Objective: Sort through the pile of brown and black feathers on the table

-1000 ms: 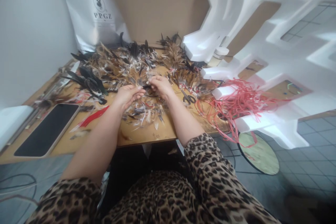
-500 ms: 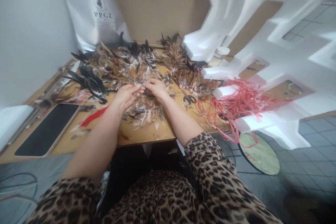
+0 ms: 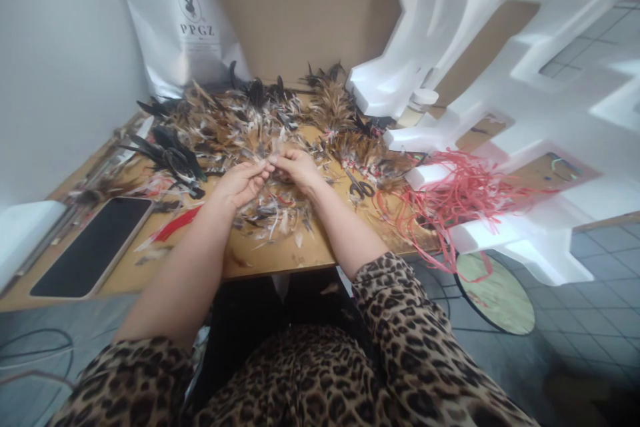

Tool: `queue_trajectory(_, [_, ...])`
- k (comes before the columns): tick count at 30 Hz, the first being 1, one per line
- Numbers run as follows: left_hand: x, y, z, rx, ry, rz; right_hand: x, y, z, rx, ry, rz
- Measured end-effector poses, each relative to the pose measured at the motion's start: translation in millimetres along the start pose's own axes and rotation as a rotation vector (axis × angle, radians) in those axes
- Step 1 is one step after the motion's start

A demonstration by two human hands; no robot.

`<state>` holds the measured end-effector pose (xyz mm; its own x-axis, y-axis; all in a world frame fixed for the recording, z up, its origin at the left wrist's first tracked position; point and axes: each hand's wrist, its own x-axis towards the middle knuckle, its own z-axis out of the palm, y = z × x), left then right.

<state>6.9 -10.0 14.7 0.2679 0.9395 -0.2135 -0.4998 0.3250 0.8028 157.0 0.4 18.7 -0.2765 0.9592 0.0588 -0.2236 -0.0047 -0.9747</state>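
My left hand (image 3: 245,183) and my right hand (image 3: 299,168) meet fingertip to fingertip above the front of the feather heap. Both are closed in a pinch. A pale feather (image 3: 278,140) stands up from between the pinching fingers; its lower end is hidden by them. Behind the hands spreads a heap of brown and white feathers (image 3: 210,113) with dark tips. Small loose feathers (image 3: 273,217) are scattered on the table (image 3: 285,259) under my wrists.
Black scissors (image 3: 361,187) lie right of my right hand, near brown feather bundles (image 3: 380,157). Dark feathers (image 3: 170,153) and a phone (image 3: 93,247) are at left. Tangled red strips (image 3: 460,200) hang over the right edge beside white foam (image 3: 525,247). A silver bag (image 3: 185,60) stands behind.
The fingers have shifted slightly, and the pale feather now shows more clearly above my right fingertips. Both hands stay close together in nearly the same place.
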Motion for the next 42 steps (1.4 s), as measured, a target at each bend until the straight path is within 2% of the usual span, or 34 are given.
queue_trajectory(3, [0.3,-2.9,2.1,0.111,0.048,0.045,0.5,-0.2,-1.6,-0.105,0.057,-0.055])
queue_trajectory(6, [-0.1,-5.4,3.6,0.190,0.066,0.063,0.9,-0.2,-2.2,-0.161,0.092,-0.045])
queue_trajectory(17, [3.3,-11.3,-0.7,0.469,0.114,0.218,-1.6,-1.2,-0.2,-0.178,0.090,0.012])
queue_trajectory(23, [2.5,-12.4,0.4,0.535,0.099,0.241,-2.0,-1.7,-2.7,-0.195,0.057,-0.050])
queue_trajectory(26, [1.5,-11.4,2.1,0.535,0.087,0.253,-2.0,-3.4,-3.1,-0.191,0.016,-0.137])
queue_trajectory(32, [-3.1,-7.8,6.2,0.629,0.063,0.369,-2.6,-8.4,-6.1,-0.251,0.044,-0.280])
queue_trajectory(38, [-2.0,-10.4,3.9,0.734,0.150,0.428,-5.9,-12.9,-5.1,-0.359,0.016,-0.281])
queue_trajectory(42, [0.3,-14.2,1.3,0.759,0.189,0.428,-3.9,-7.3,-4.6,-0.330,0.024,-0.287])
